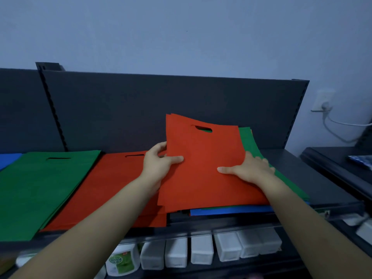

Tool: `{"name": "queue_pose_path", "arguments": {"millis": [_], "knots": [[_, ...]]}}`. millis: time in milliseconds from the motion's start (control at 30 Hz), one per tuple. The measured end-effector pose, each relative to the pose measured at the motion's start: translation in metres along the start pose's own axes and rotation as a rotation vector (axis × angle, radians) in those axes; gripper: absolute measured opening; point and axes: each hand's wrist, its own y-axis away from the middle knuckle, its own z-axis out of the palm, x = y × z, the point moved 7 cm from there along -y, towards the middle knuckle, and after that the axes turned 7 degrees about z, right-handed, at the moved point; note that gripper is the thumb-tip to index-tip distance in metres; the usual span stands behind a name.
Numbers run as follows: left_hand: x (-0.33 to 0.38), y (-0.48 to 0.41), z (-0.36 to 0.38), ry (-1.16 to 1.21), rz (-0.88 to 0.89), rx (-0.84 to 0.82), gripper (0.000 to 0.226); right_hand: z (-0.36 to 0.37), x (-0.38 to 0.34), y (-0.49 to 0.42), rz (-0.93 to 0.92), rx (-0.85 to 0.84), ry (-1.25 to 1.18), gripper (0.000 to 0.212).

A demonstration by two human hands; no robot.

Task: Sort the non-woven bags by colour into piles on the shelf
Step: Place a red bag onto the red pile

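The left grip (161,164) is clamping on the left edge of the red bag (203,174), w/ the thumb lying on top & the fingers going behind the fabric. The right grip (249,168) is lying apart and fairly flat. Its thumb is stretching across the red bag's right side and its fingers are spreading over the green bag (249,141) just under it. I'm not seeing it pinch anything.

On my feed the red bag is sitting on top of a mixed stack at the right of the shelf (322,178). Its far end, w/ the handle cutout, is tilting up off the stack toward the dark back panel (161,101). A blue bag (231,210) is peeking out at the stack's front edge, under the red & green ones.

To the left, the red pile (112,184) is lying flat, and the held bag is overlapping its right side. The green pile (40,188) is lying just beside that, and the blue pile (8,160) is showing at the frame's left edge.

Below the shelf, white boxes (201,248) are standing in a row next to a green-labelled bottle (120,260).
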Motion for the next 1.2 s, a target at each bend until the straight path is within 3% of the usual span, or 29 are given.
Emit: {"name": "queue_pose_path", "arguments": {"millis": [67,133,200,333,467,567,700,800,933,1100,1200], "knots": [[-0.001,0.005,0.004,0.159,-0.142,-0.067,0.051,-0.006,-0.003,-0.003,0.036,-0.055,-0.167,0.098],[-0.001,0.008,0.007,0.155,-0.214,-0.148,0.046,-0.006,-0.007,0.0,0.058,-0.175,-0.344,0.067],[0.003,0.008,0.003,0.076,-0.174,-0.176,0.041,-0.004,-0.011,0.007,0.057,-0.253,-0.44,0.05],[0.017,0.002,-0.019,0.107,0.001,-0.108,0.046,-0.006,-0.028,0.012,-0.026,-0.204,-0.63,0.027],[0.026,-0.006,-0.064,-0.003,0.117,-0.033,0.058,0.003,-0.059,0.024,-0.066,-0.13,-0.814,0.043],[0.015,-0.013,-0.108,-0.163,0.077,0.025,0.075,0.018,-0.097,0.04,-0.132,-0.185,-0.829,0.053],[0.007,-0.022,-0.168,-0.555,0.089,0.075,0.085,0.04,-0.152,0.072,-0.239,-0.221,-0.683,0.055],[0.005,-0.023,-0.185,-0.901,0.181,-0.07,0.099,0.058,-0.186,0.095,-0.29,-0.148,-0.443,0.038],[-0.019,-0.023,-0.186,-1.079,0.156,-0.323,0.112,0.093,-0.212,0.113,-0.291,-0.096,-0.013,0.072],[-0.047,-0.015,-0.176,-1.332,0.099,-0.574,0.074,0.133,-0.195,0.108,-0.309,-0.238,0.38,0.075],[-0.056,-0.012,-0.174,-1.418,0.089,-0.684,0.069,0.153,-0.177,0.102,-0.275,-0.324,0.403,0.072]]}}
